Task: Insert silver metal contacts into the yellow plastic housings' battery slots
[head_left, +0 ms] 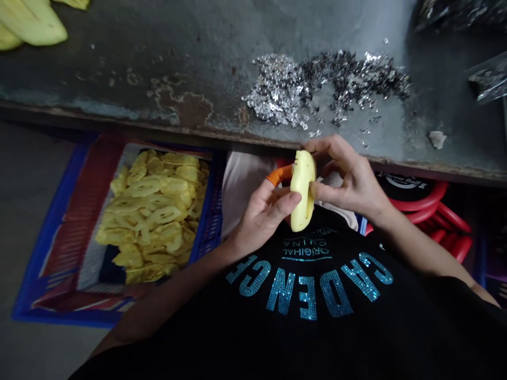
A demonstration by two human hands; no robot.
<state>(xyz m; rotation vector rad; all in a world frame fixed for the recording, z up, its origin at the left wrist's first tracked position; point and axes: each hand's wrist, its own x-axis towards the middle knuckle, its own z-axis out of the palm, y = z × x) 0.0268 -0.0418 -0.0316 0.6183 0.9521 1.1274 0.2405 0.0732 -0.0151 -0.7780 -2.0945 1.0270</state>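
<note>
A pale yellow oval plastic part [303, 192] with a long slot is held upright in front of my chest, close to the bench's front edge. My left hand [266, 208] grips its left side, the thumb on the near face and the index finger, in an orange finger cover [280, 174], against the edge. From the other side my right hand [348, 177] has its thumb pressed to the part and its bent fingers around the upper end. Whether a small clip sits between those fingertips is hidden. Just beyond the hands lies a heap of small shiny metal clips [277, 89].
A blue crate [43, 253] at the left holds many similar yellow parts [154, 211]. More yellow pieces [34, 24] lie on the metal bench [222, 31] at the far left. Clear bags [491, 79] rest at the right. Red rings [428, 203] are under the bench edge.
</note>
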